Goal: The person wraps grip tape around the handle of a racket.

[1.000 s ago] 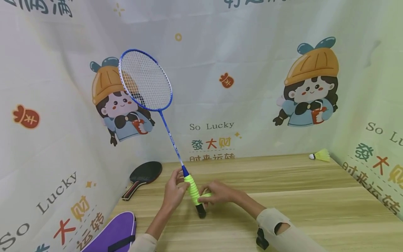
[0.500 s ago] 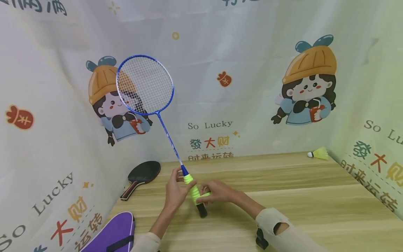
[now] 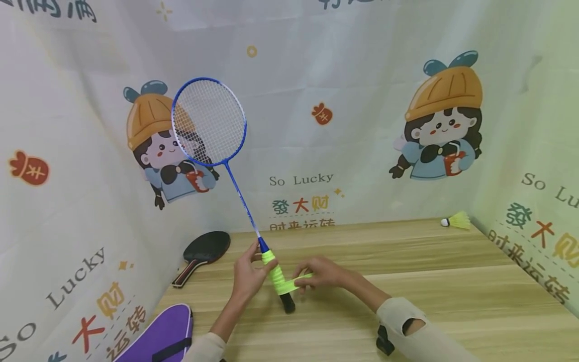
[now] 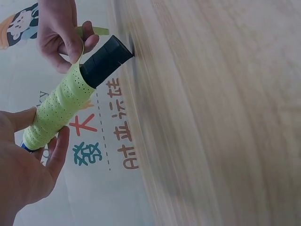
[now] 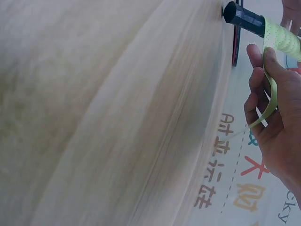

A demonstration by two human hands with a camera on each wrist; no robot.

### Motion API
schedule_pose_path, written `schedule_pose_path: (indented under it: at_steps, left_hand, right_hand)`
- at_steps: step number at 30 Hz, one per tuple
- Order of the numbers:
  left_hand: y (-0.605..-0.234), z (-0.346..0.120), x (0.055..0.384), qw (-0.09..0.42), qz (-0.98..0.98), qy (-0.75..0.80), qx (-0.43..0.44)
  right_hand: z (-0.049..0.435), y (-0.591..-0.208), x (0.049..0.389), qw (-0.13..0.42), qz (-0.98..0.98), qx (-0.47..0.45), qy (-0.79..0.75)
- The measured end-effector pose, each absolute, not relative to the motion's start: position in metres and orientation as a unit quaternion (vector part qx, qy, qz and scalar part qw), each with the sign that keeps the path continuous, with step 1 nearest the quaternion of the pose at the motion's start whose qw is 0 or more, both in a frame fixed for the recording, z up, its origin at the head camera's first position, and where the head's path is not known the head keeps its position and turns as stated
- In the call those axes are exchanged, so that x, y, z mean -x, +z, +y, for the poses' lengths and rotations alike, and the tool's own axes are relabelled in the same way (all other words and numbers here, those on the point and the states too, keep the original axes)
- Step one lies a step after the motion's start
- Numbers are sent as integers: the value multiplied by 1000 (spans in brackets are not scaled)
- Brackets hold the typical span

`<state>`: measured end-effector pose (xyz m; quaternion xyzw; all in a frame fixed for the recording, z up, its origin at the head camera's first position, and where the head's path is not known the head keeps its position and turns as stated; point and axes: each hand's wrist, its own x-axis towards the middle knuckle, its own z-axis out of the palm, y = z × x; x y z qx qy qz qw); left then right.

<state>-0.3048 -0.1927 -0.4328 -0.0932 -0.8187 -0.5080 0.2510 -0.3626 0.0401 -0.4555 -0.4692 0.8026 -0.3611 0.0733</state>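
A blue and white badminton racket (image 3: 209,122) is held up at a slant, its head toward the back wall. My left hand (image 3: 248,276) grips the upper part of its handle, thumb across the front. Yellow-green perforated grip tape (image 4: 61,107) is wound around most of the handle, while the black butt end (image 4: 106,60) is bare. My right hand (image 3: 323,274) pinches the loose strip of tape (image 5: 271,101) just right of the handle. In the right wrist view that strip runs from the handle through the fingers.
A black table tennis bat (image 3: 208,247) lies at the back left of the wooden table (image 3: 429,281). A purple case (image 3: 163,332) with a black strap is at the front left. A yellow shuttlecock (image 3: 457,220) lies near the back right corner. Printed cloth walls surround the table.
My right hand has moved a little to the right, away from the handle, and a longer piece of tape now shows between them. The racket has turned slightly; my left hand still holds it.
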Motion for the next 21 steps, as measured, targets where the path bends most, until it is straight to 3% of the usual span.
schedule_pose_path:
  at_steps: [21]
  left_hand:
    - [-433, -203, 306, 206, -811, -537, 109]
  right_hand:
    - [29, -457, 365, 55, 813, 474, -333]
